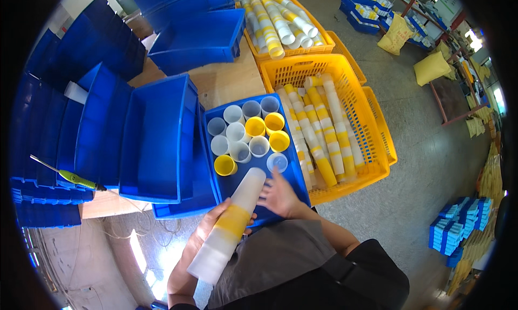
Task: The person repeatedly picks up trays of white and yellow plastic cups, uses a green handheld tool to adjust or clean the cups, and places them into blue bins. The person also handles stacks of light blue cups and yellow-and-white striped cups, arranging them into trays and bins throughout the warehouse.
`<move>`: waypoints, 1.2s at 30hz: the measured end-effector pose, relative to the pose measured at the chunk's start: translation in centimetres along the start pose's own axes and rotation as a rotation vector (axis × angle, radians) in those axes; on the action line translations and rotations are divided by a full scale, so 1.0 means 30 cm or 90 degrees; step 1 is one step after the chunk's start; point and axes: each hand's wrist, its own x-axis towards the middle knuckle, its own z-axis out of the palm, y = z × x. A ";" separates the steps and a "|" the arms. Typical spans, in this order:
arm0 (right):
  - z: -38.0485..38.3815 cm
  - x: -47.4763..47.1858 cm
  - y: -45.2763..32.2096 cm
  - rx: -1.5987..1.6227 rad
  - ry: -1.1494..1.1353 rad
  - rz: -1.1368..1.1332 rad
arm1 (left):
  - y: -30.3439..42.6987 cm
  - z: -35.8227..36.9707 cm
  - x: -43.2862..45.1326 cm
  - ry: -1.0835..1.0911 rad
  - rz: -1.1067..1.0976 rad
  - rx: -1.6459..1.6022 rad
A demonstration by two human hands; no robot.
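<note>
My left hand (212, 221) is closed around a long stack of nested plastic cups (230, 225), white with a yellow band, tilted in front of my body. My right hand (280, 194) is slightly blurred, its fingers spread beside the top end of the stack and just below a single translucent cup (277, 162). That cup stands in a blue plastic tray (301, 176), along with several upright white and yellow cups (255, 126). Whether my right fingertips touch the single cup, I cannot tell.
A yellow perforated crate (364, 128) with more cup stacks adjoins the tray on the right; another yellow crate (330, 49) lies beyond. Blue bins (156, 140) stand at the left, with a green-handled electric screwdriver (79, 180) before them. Yellow sacks (433, 68) are farther off.
</note>
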 end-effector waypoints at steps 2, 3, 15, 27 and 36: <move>-0.010 0.016 0.049 -0.173 -0.203 0.002 | 0.006 -0.018 0.007 -0.012 -0.050 0.007; -0.013 0.030 0.062 -0.205 -0.258 0.059 | 0.006 -0.030 0.007 0.018 -0.081 0.013; 0.038 0.063 0.144 -0.231 -0.174 0.071 | -0.022 -0.125 -0.018 0.045 -0.063 0.035; 0.004 0.065 0.192 -0.135 -0.201 0.052 | -0.093 -0.143 -0.133 0.007 -0.071 -0.113; -0.101 -0.043 0.039 -0.037 -0.012 -0.106 | -0.089 -0.119 -0.037 -0.085 -0.085 -0.082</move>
